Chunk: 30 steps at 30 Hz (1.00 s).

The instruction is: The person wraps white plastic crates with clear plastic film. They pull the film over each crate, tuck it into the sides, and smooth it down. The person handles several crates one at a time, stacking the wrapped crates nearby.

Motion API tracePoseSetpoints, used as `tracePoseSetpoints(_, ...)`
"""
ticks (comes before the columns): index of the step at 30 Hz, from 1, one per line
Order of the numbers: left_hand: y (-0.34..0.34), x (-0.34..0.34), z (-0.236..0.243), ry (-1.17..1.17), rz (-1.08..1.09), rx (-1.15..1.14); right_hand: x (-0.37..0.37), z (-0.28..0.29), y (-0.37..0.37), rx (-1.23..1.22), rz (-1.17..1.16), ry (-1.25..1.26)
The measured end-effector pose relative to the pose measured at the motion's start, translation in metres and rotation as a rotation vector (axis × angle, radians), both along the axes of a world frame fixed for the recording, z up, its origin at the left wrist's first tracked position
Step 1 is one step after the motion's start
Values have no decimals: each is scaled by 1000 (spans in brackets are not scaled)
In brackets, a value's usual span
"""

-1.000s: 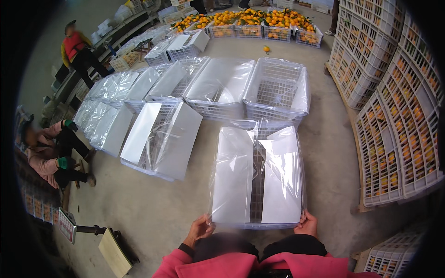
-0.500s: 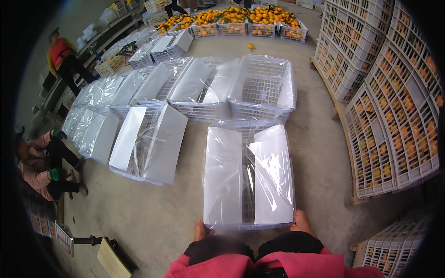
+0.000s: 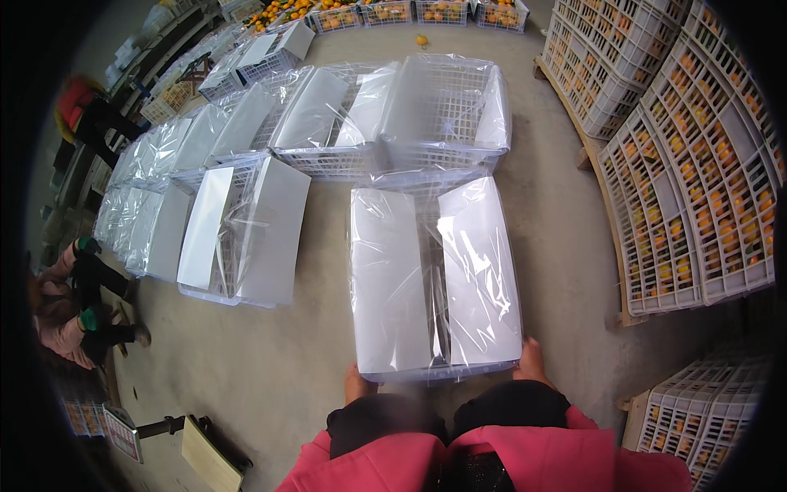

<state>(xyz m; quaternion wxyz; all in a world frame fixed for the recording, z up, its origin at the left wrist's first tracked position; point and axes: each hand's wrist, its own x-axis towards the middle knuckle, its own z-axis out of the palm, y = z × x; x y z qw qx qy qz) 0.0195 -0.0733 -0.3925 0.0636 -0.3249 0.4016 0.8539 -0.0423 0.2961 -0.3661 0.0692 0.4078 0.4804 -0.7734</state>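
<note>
A plastic crate (image 3: 443, 375), lined with clear film, is in front of my legs, its far end close to a row of crates. Two white sheets, a left sheet (image 3: 385, 283) and a right sheet (image 3: 484, 279), fold over its top with a narrow gap of film between them. My left hand (image 3: 358, 384) grips the near left corner and my right hand (image 3: 531, 361) grips the near right corner. Most of the fingers are hidden behind the crate's rim.
Film-lined crates (image 3: 443, 156) stand ahead and left, including one with raised white sheets (image 3: 275, 234). Crates of orange fruit (image 3: 656, 205) rise on pallets at right. A seated person (image 3: 70, 287) and a platform scale (image 3: 209, 459) are at left; one fruit (image 3: 421, 39) lies on the floor.
My view has tipped down, so the crates sit higher in the picture. Both hands keep their hold on the crate. The person in the red vest at far left now bends over.
</note>
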Motion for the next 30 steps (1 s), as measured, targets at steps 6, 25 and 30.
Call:
tracePoseSetpoints(6, 12, -6, 1, -56, -21, -465, 10, -97, 21, -75, -100, 51)
tracePoseSetpoints(25, 5, -6, -43, 62, -39, -578, 35, -170, 49, 144, 365, 33)
tracePoseSetpoints(30, 3, -10, -64, 294, -42, -564, 28, -130, 42, 207, 413, -57)
